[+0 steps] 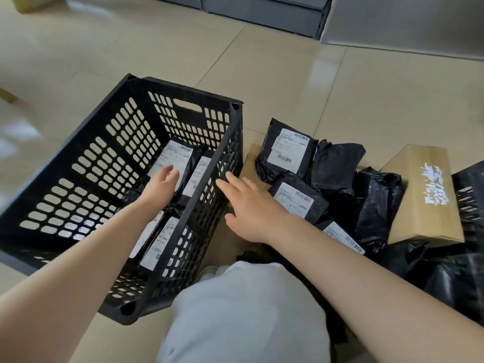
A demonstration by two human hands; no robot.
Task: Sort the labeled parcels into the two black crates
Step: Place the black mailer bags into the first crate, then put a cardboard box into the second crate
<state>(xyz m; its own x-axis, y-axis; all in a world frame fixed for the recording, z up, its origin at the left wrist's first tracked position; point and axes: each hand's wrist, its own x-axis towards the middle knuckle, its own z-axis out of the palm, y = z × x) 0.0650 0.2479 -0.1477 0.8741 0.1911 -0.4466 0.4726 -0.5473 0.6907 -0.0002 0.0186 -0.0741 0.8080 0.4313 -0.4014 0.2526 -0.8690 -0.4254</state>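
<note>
The black crate [78, 179] on the floor holds four labeled parcels I can count, the unsorted pile [327, 184] lies to its right — nearest the right hand [251, 208], open and empty over the rim — while the left hand [161, 187], fingers loose, rests on a crated parcel [175, 158].

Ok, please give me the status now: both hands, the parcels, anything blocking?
Left hand open, inside the black crate on a labeled parcel. Right hand open, empty, beside the crate wall. Parcel pile waits on the floor. Nothing blocking.
</note>
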